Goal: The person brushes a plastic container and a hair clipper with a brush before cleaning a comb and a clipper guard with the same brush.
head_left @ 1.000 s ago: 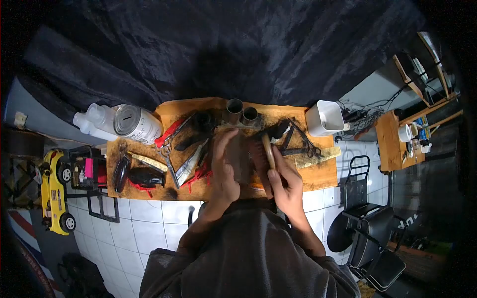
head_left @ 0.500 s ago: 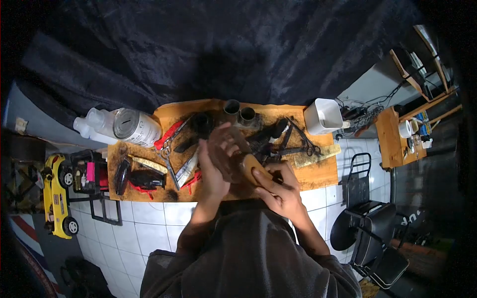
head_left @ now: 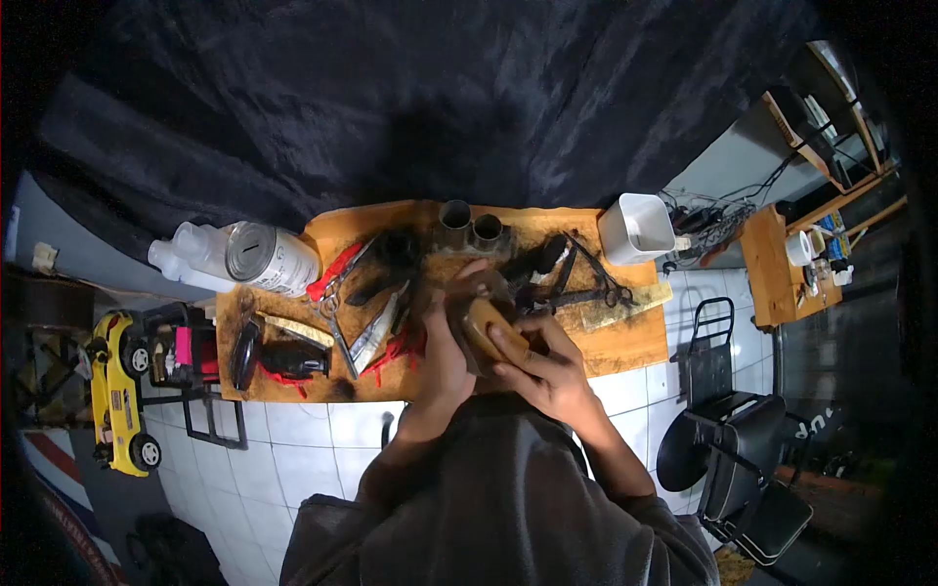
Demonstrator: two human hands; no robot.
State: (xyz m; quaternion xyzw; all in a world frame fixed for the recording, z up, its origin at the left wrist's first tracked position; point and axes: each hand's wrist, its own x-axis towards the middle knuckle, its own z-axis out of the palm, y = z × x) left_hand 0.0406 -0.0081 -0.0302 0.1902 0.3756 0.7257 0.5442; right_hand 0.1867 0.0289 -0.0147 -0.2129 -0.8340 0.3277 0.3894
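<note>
In my right hand [head_left: 555, 376] is a wooden-backed brush [head_left: 481, 327], fingers wrapped around its tan body. My left hand [head_left: 446, 356] holds a see-through, brownish plastic piece [head_left: 493, 285], perhaps a box or lid, raised above the table. The brush overlaps this piece, and its bristles are hidden. Left of my hands lie scissors [head_left: 330, 308] with a red strip beside them, a silvery blade-like tool [head_left: 376, 334] and a black hair clipper [head_left: 293, 359]. Dark scissors [head_left: 611, 291] and a yellowish comb [head_left: 630, 308] lie to the right.
Hair clippings dust the wooden table [head_left: 625, 352]. At its back stand a large can [head_left: 283, 264], two dark cups [head_left: 454, 225] and a white square container [head_left: 635, 232]. A black chair [head_left: 738, 444] stands right, a yellow toy car [head_left: 119, 396] left, and a dark curtain [head_left: 440, 98] hangs behind.
My left hand and the see-through piece have moved right and slightly down, closer to the brush. The brush has shifted slightly left in my right hand.
</note>
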